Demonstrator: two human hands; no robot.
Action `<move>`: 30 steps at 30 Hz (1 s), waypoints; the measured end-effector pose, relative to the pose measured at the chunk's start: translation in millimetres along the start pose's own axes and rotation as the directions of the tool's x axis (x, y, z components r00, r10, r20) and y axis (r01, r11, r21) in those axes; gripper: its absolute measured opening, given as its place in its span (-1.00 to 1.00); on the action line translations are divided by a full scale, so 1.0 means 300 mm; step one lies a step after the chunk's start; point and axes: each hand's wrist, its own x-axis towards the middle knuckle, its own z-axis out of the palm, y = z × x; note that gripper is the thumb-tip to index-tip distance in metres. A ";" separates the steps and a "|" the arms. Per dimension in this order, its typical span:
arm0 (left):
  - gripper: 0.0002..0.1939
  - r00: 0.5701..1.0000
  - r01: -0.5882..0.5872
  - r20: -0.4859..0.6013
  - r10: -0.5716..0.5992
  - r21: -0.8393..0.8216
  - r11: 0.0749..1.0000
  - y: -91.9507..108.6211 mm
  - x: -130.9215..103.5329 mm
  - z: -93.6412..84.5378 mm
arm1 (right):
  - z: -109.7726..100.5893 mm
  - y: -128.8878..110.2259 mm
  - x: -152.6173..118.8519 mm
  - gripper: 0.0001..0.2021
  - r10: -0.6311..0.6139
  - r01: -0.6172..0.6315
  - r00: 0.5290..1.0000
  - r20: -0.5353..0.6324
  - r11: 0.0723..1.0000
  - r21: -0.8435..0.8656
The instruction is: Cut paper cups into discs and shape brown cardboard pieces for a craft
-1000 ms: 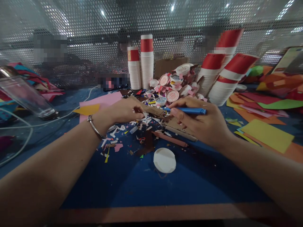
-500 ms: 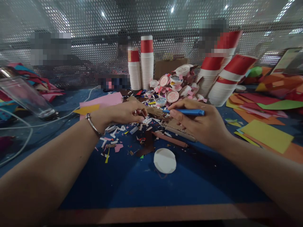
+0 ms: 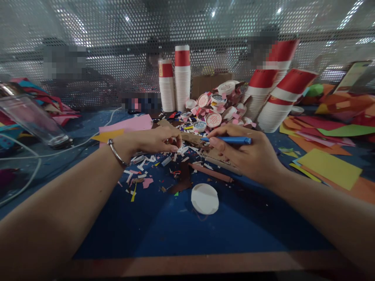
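In my right hand (image 3: pixel 249 154) I grip a blue marker (image 3: pixel 234 139), lying almost level with its thin tip to the left. My left hand (image 3: pixel 161 139), a silver bangle on its wrist, hangs over white paper scraps (image 3: pixel 183 150). Its thumb and fingers are curled close together; what is between them, if anything, is hidden. A pale round disc (image 3: pixel 205 199) lies on the blue table (image 3: pixel 164 234) in front of me, apart from both hands. Between the hands lies torn brown cardboard (image 3: pixel 190 138). A pinkish marker (image 3: pixel 211 172) rests nearer me.
Behind my hands rises a heap of decorated paper discs (image 3: pixel 213 119). Stacked paper cups (image 3: pixel 182 78) stand beyond, and more cup stacks (image 3: pixel 275 101) lean at right. Coloured paper sheets (image 3: pixel 331 168) lie right; a clear bottle (image 3: pixel 35 121) and white cable (image 3: pixel 73 149) are left.
Very little differs. The blue marker has shifted slightly left with my right hand, while my left hand stays over the scraps. The disc keeps its place on the table.
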 end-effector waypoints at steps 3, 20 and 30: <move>-0.74 1.000 0.027 -0.006 -0.027 -0.011 1.000 0.005 -0.002 -0.002 | 0.000 -0.001 0.000 -0.89 -0.006 0.006 1.000 0.003 1.000 -0.010; -0.71 0.923 0.186 -0.330 -0.197 -0.063 0.980 0.071 -0.027 -0.052 | -0.018 -0.015 0.003 -0.85 0.063 -0.063 0.998 0.000 0.993 0.097; -0.86 0.629 -0.089 -0.754 0.189 0.172 0.981 0.329 -0.093 0.098 | 0.021 -0.019 0.008 -0.70 0.251 -0.260 0.963 0.097 0.776 0.575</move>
